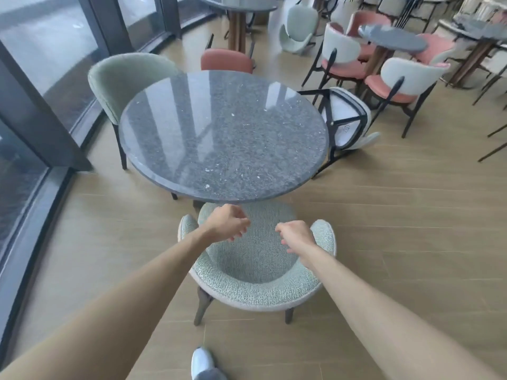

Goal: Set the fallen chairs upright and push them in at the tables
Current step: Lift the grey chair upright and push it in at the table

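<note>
Both the left hand (226, 222) and right hand (295, 235) are hovering loosely curled, holding nothing, over the near green chair (255, 270) standing at the round counter (223, 133); a white chair (347, 117) is lying toppled at the right.

A pale green chair (255, 270) stood upright, its seat front tucked under the round grey table's (223, 133) near edge. A white chair (347, 117) lay toppled at its right edge.

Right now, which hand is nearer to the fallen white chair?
The right hand. The fallen white chair lies beyond it, on the table's right side; the left hand is farther left.
</note>
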Available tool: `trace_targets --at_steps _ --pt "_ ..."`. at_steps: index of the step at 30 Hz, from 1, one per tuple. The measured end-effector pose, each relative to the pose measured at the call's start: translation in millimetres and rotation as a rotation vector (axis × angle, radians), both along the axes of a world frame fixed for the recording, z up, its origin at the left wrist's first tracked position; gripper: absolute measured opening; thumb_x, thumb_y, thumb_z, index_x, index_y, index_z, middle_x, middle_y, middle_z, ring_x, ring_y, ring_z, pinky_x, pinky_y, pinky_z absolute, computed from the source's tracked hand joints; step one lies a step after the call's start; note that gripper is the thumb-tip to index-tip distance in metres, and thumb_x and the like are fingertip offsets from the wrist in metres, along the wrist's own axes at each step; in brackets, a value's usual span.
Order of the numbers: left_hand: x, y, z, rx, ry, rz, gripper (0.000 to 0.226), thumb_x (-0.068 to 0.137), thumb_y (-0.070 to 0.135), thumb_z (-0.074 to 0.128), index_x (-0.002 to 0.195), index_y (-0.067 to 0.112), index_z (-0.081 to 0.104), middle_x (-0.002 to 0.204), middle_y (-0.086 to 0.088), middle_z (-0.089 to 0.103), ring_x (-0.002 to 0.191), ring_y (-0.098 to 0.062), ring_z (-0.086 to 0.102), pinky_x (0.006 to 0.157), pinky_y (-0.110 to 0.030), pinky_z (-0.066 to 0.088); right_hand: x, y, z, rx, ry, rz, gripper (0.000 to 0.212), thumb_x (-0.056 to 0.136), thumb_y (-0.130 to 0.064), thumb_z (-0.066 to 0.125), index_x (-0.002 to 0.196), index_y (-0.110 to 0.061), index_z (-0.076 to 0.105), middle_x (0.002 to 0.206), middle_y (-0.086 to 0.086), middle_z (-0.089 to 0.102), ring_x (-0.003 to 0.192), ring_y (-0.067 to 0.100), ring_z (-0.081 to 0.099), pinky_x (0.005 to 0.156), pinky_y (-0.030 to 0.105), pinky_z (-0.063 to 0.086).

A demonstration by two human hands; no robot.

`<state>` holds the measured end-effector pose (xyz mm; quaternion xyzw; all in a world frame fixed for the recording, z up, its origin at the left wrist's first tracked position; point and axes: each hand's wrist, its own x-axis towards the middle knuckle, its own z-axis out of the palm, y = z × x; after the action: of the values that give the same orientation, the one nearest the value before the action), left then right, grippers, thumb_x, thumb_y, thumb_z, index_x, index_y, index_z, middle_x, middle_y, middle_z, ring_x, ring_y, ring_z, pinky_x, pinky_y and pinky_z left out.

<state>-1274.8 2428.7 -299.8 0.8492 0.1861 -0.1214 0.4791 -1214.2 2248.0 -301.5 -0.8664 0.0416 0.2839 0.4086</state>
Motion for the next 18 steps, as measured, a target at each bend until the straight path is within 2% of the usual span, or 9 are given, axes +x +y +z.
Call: trace_targets --at_steps 2,3,4,6,9,11,13,15,18 --pt "13 11 -42 -0.033 0.081 -0.052 0.016 0.095 0.021 0.057 0.097 0.009 0.068 0.094 -0.007 0.073 0.088 -0.025 0.073 0.078 -0.042 0.062 11 15 -40 -0.08 0.048 0.048 0.039 0.091 -0.023 0.058 0.111 0.009 0.066 0.119 0.022 0.067 0.097 0.032 0.068 0.092 0.045 0.052" --pt "14 10 -57 0.0 0.102 -0.112 0.019 0.096 0.022 0.056 0.102 0.008 0.068 0.098 -0.006 0.072 0.09 -0.024 0.072 0.08 -0.039 0.061 12 15 -52 -0.125 0.062 0.086 0.034 0.091 -0.024 0.057 0.099 0.007 0.068 0.113 0.02 0.07 0.095 0.03 0.069 0.088 0.041 0.052" --pt "15 8 -75 0.044 0.141 -0.2 0.023 0.097 0.023 0.055 0.106 0.008 0.068 0.103 -0.005 0.071 0.092 -0.022 0.07 0.081 -0.035 0.059 12 17 -68 -0.174 0.086 0.139 0.028 0.092 -0.026 0.057 0.085 0.0 0.065 0.101 0.017 0.072 0.092 0.029 0.069 0.086 0.041 0.053" --pt "19 4 -120 0.133 0.237 -0.378 0.028 0.099 0.025 0.05 0.11 0.008 0.068 0.111 -0.006 0.07 0.094 -0.018 0.066 0.082 -0.027 0.051 16 23 -111 -0.293 0.13 0.281 0.029 0.093 -0.029 0.056 0.069 -0.013 0.052 0.073 0.007 0.06 0.076 0.025 0.067 0.08 0.037 0.053" --pt "26 -6 -190 0.2 0.418 -0.541 0.027 0.101 0.024 0.044 0.105 0.005 0.064 0.101 -0.006 0.065 0.086 -0.018 0.058 0.077 -0.027 0.046 21 27 -178 -0.451 0.187 0.492 0.032 0.094 -0.029 0.053 0.066 -0.016 0.046 0.064 -0.001 0.045 0.055 0.014 0.045 0.062 0.028 0.042" --pt "37 -10 -231 0.21 0.514 -0.6 0.022 0.102 0.029 0.044 0.099 0.012 0.058 0.105 -0.009 0.064 0.091 -0.023 0.062 0.082 -0.032 0.049 30 29 -220 -0.531 0.227 0.612 0.028 0.097 -0.031 0.05 0.076 -0.014 0.052 0.071 0.0 0.049 0.061 0.015 0.049 0.063 0.027 0.044" --pt "46 -13 -270 0.22 0.607 -0.684 0.033 0.103 0.037 0.039 0.116 0.013 0.058 0.125 -0.012 0.062 0.114 -0.028 0.062 0.099 -0.044 0.049 39 31 -261 -0.59 0.283 0.718 0.03 0.101 -0.036 0.046 0.099 -0.01 0.059 0.093 0.005 0.06 0.08 0.018 0.06 0.082 0.034 0.053" --pt "52 -18 -303 0.266 0.731 -0.778 0.051 0.103 0.042 0.033 0.14 0.01 0.047 0.146 -0.012 0.049 0.133 -0.029 0.05 0.112 -0.051 0.039 43 33 -297 -0.655 0.336 0.818 0.037 0.103 -0.036 0.041 0.118 -0.007 0.058 0.117 0.011 0.061 0.098 0.022 0.061 0.099 0.042 0.049" --pt "67 -34 -347 0.296 0.838 -0.952 0.052 0.105 0.035 0.025 0.146 0.005 0.039 0.155 -0.016 0.038 0.141 -0.029 0.039 0.117 -0.049 0.031 45 32 -346 -0.738 0.374 0.978 0.038 0.103 -0.027 0.039 0.129 -0.004 0.055 0.139 0.017 0.054 0.12 0.031 0.057 0.111 0.05 0.039"
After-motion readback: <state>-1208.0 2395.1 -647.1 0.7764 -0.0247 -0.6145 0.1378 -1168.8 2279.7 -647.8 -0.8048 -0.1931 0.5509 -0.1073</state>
